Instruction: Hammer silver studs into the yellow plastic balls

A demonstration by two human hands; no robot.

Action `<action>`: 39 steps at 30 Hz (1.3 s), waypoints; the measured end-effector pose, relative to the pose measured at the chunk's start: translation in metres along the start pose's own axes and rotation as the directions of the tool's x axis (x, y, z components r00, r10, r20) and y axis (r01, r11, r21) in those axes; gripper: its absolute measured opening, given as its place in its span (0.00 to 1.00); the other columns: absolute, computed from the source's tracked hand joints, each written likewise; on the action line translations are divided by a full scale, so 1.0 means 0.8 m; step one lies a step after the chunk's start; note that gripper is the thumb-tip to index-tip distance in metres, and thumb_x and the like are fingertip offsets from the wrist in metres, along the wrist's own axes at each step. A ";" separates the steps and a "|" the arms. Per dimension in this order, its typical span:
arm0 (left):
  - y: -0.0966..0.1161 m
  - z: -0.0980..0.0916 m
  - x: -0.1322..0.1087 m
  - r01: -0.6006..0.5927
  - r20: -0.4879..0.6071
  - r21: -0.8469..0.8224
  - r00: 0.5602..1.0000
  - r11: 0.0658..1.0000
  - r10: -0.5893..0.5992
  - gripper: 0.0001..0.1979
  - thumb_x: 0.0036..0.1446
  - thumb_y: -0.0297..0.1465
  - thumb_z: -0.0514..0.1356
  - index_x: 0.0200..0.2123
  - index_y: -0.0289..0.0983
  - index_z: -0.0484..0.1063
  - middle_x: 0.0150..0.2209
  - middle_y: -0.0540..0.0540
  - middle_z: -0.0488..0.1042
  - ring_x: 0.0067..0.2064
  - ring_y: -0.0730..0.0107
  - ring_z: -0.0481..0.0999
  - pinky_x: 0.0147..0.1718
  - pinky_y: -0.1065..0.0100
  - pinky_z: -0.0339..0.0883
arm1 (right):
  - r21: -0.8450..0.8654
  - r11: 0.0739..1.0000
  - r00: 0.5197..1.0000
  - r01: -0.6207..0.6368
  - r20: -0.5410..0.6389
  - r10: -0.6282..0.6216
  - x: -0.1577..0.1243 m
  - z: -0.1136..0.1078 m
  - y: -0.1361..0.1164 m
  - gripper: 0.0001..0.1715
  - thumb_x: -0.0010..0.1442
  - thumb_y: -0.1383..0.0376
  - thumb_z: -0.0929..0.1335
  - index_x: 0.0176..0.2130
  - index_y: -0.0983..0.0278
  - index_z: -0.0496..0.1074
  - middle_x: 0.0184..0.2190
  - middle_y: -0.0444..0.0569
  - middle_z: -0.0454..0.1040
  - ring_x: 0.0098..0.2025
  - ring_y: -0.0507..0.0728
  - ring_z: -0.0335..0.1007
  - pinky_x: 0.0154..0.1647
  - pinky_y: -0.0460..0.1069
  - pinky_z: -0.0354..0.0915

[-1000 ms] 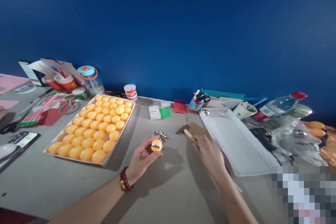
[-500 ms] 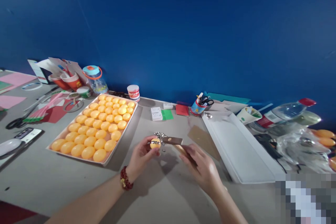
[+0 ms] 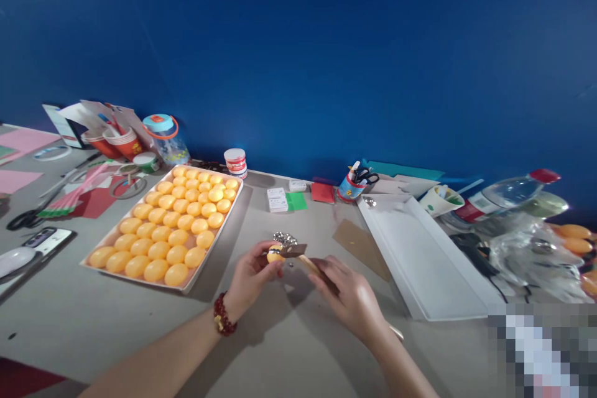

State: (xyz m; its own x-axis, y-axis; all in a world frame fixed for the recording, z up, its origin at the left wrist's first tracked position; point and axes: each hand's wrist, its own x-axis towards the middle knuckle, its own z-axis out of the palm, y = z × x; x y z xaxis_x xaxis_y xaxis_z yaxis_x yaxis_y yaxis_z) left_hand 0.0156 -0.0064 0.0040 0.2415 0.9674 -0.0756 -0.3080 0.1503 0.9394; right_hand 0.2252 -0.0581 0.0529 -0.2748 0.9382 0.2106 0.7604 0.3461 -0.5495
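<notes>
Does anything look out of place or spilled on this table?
A little: one shiny bit lies on the table apart from the shiny pile, so it looks stray. The box of orange balls also has a gap in its otherwise close rows, right of the middle.

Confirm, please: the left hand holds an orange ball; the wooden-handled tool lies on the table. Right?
Not quite: the head view shows the wooden-handled tool in the right hand, not on the table. The left hand holds an orange ball.
</notes>
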 end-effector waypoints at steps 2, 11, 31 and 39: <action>0.000 0.000 0.000 0.001 -0.009 0.002 1.000 1.000 -0.001 0.21 0.46 0.37 0.70 0.43 0.36 0.73 0.31 0.48 0.77 0.26 0.72 0.75 0.28 0.69 0.71 | 0.000 1.000 1.000 -0.007 -0.021 0.007 0.001 0.001 0.000 0.13 0.68 0.62 0.60 0.48 0.61 0.69 0.38 0.50 0.74 0.36 0.56 0.73 0.35 0.47 0.66; 0.001 0.005 0.002 0.017 -0.016 -0.106 1.000 0.994 -0.018 0.22 0.42 0.37 0.72 0.40 0.35 0.73 0.29 0.49 0.76 0.24 0.74 0.73 0.25 0.70 0.68 | -0.031 0.999 0.997 0.045 -0.054 -0.047 0.000 0.006 0.008 0.14 0.67 0.61 0.60 0.48 0.61 0.69 0.38 0.51 0.76 0.36 0.56 0.76 0.34 0.47 0.70; 0.000 0.008 0.005 0.045 -0.033 -0.225 0.998 0.973 -0.054 0.26 0.37 0.38 0.74 0.38 0.34 0.73 0.28 0.48 0.74 0.22 0.77 0.71 0.24 0.71 0.66 | -0.095 0.985 0.978 0.141 -0.144 -0.154 0.006 0.012 0.025 0.14 0.64 0.56 0.62 0.44 0.58 0.72 0.37 0.50 0.79 0.36 0.57 0.79 0.33 0.46 0.74; 0.000 0.006 0.001 0.032 0.000 -0.170 0.999 0.985 -0.032 0.24 0.40 0.38 0.73 0.40 0.35 0.73 0.26 0.50 0.74 0.23 0.74 0.72 0.24 0.71 0.64 | -0.112 0.984 0.980 0.138 -0.127 -0.152 0.004 0.013 0.021 0.11 0.66 0.59 0.62 0.44 0.59 0.70 0.36 0.50 0.77 0.35 0.57 0.78 0.33 0.47 0.72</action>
State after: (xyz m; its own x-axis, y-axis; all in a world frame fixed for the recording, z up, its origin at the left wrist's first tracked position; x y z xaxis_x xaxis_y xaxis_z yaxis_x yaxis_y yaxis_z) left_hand 0.0202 -0.0062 0.0059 0.2511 0.9621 -0.1062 -0.4519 0.2135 0.8661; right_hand 0.2312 -0.0493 0.0361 -0.3099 0.8659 0.3927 0.7762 0.4689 -0.4215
